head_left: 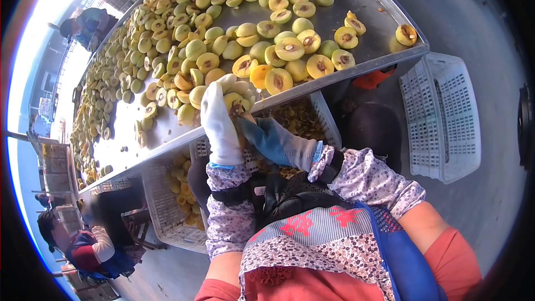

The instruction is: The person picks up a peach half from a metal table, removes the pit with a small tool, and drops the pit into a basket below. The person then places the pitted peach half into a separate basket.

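Note:
My left hand (216,121), in a white glove, is cupped at the near edge of the metal table (184,134). Its fingers are closed round a halved yellow-green stone fruit (236,103). Just below and to the right is my right hand (270,138), in a blue and grey glove, with its fingers curled in against the fruit. A small tan bit shows at its fingertips, and what it grips is hidden. Close by on the table lie many more fruit halves (278,81), several cut side up with brown pits or hollows showing.
Under the table edge stand a crate of fruit pieces (329,117) and another white crate (161,212) with fruit. A white plastic basket (446,117) is on the floor at right. One person (92,251) sits at lower left; another (92,25) is across the table.

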A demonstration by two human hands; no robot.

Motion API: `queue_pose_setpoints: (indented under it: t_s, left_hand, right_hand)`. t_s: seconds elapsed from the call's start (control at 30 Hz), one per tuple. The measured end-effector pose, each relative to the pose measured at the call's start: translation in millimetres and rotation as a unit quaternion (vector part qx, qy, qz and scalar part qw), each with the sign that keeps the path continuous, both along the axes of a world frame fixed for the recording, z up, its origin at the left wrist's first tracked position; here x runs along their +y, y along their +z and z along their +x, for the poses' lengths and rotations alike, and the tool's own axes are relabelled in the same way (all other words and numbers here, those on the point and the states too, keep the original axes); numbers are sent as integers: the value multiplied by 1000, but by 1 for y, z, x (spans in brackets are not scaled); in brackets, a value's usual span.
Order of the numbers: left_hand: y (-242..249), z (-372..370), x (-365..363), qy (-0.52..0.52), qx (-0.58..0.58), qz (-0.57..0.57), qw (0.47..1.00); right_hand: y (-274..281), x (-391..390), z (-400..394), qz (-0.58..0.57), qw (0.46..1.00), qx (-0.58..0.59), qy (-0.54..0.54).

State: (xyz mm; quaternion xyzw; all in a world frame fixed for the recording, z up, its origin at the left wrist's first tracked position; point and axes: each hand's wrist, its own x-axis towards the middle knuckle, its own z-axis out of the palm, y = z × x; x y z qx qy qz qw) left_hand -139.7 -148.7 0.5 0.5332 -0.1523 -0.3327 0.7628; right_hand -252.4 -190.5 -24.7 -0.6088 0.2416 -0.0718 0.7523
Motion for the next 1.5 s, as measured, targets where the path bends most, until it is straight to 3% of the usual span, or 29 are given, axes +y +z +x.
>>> queue_pose_setpoints:
  t_s: [0.03,0.07,0.13,0.27,0.33,0.37,0.43,0.47,0.53,0.67,0.73,0.77,0.97,1.03,1.17,1.27,1.33,1.43,1.5]
  left_hand:
    - [0,3,1,-8,3,22,1000]
    - [-1,7,3,-8,3,22,1000]
    - [-3,15,10,-87,-4,61,994]
    - [-3,13,10,-91,-42,98,990]
    - [-2,3,2,6,-12,74,997]
    - [0,-3,-1,5,-12,75,997]
    - [5,-11,-6,65,31,25,997]
    - [4,-9,-4,65,31,25,997]
    - [2,-1,0,3,-24,46,999]
    - [-1,1,-3,5,10,76,997]
    - [-1,1,-3,-13,-5,87,996]
    - [-2,2,-3,-14,-5,87,996]
    - [-3,-5,-7,21,-60,58,996]
    - [3,-8,-8,35,-69,80,994]
    - [-2,2,-4,-26,-77,48,996]
    - [1,3,-3,-44,-100,78,991]
    - [7,2,1,-65,-38,70,995]
    - [6,1,7,-99,-5,-25,995]
    - [-6,15,9,-140,-39,-42,989]
  right_hand:
    - [9,-1,-2,55,996,67,28]
    - [-1,2,0,55,996,67,28]
    - [-24,11,7,-14,998,-40,-42]
    - [-12,7,-1,38,999,15,11]
    - [-5,6,-4,228,971,57,47]
    - [-6,6,-3,229,971,56,46]
    - [-10,8,2,109,994,5,2]
    - [-13,9,4,109,994,5,1]
    - [-21,9,9,-38,999,-13,-27]
    - [-20,12,6,-42,998,-14,-35]
    - [-10,6,2,67,996,44,27]
    - [-10,7,2,68,996,44,26]
    - [-21,12,8,-48,998,-15,-48]
    - [-17,9,6,36,999,18,-7]
    - [-3,10,2,31,999,-35,-4]
    - [7,11,0,108,994,-11,9]
    - [20,8,-8,294,953,-1,73]
    - [14,0,-9,354,922,-8,156]
    - [18,-6,-13,314,935,18,166]
